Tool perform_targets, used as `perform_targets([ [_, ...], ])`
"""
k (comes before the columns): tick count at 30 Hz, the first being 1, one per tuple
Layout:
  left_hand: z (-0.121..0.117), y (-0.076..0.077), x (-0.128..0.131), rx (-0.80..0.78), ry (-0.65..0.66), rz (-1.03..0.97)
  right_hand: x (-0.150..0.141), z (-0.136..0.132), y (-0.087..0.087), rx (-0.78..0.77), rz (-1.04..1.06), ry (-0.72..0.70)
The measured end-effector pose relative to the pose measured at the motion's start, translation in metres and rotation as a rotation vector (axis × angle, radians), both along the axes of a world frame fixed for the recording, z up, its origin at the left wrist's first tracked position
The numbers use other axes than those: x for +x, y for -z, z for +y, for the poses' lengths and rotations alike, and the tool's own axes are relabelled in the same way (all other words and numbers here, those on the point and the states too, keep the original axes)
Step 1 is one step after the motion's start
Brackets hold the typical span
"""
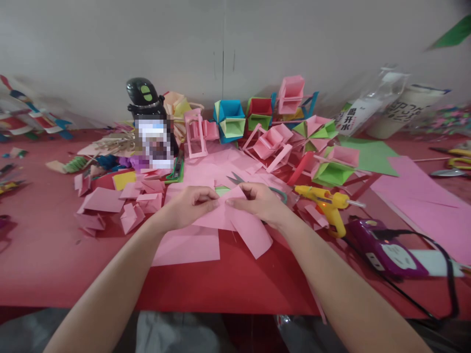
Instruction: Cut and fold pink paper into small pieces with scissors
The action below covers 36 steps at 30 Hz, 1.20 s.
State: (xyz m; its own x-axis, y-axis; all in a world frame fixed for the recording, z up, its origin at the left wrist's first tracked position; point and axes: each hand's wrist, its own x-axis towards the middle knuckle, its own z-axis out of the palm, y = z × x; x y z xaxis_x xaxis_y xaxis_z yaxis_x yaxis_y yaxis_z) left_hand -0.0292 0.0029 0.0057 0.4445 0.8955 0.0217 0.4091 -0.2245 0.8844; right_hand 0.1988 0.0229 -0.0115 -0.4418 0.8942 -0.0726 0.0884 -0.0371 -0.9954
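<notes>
Both hands pinch a sheet of pink paper (pixel 253 230) over the middle of the red table. My left hand (pixel 187 206) grips its upper left part between thumb and curled fingers. Close beside it, my right hand (pixel 263 203) pinches the paper near its top, and a curved flap hangs down toward the right. Another flat pink sheet (pixel 187 245) lies under my left hand. Partly hidden behind my right hand is a pair of scissors (pixel 235 179) with its blades showing. Several folded pink paper pieces (pixel 132 217) lie left of my left hand.
A yellow glue gun (pixel 324 200) and a purple power strip (pixel 390 250) with a black cord are at the right. Folded paper models (pixel 230 117) line the back near a phone (pixel 156 142) on a black stand. A plastic bottle (pixel 368 105) and a cup (pixel 403 110) stand back right.
</notes>
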Motion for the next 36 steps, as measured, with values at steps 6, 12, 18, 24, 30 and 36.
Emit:
perform_targets([
  [6, -0.0019, -0.0032, 0.0005, -0.012, 0.024, -0.028, 0.0, -0.0008, -0.0026, 0.005, -0.003, 0.005],
  [12, -0.0034, -0.0064, 0.0016, -0.021, 0.02, -0.047, 0.0001, -0.0012, -0.0035, 0.001, -0.008, 0.013],
  [18, -0.0028, -0.0065, 0.0016, -0.036, 0.009, -0.034, -0.0006, -0.0022, -0.0039, 0.014, -0.002, 0.014],
  [24, -0.002, -0.0029, 0.001, -0.043, -0.004, -0.019, -0.0005, -0.0021, -0.0027, 0.027, -0.026, 0.024],
  [30, -0.0019, -0.0015, 0.0006, -0.055, -0.002, -0.023, -0.0006, -0.0011, -0.0016, 0.062, -0.071, 0.038],
  [36, -0.0016, -0.0019, 0.0009, -0.055, 0.003, -0.024, -0.0017, -0.0019, -0.0023, 0.084, -0.076, 0.046],
])
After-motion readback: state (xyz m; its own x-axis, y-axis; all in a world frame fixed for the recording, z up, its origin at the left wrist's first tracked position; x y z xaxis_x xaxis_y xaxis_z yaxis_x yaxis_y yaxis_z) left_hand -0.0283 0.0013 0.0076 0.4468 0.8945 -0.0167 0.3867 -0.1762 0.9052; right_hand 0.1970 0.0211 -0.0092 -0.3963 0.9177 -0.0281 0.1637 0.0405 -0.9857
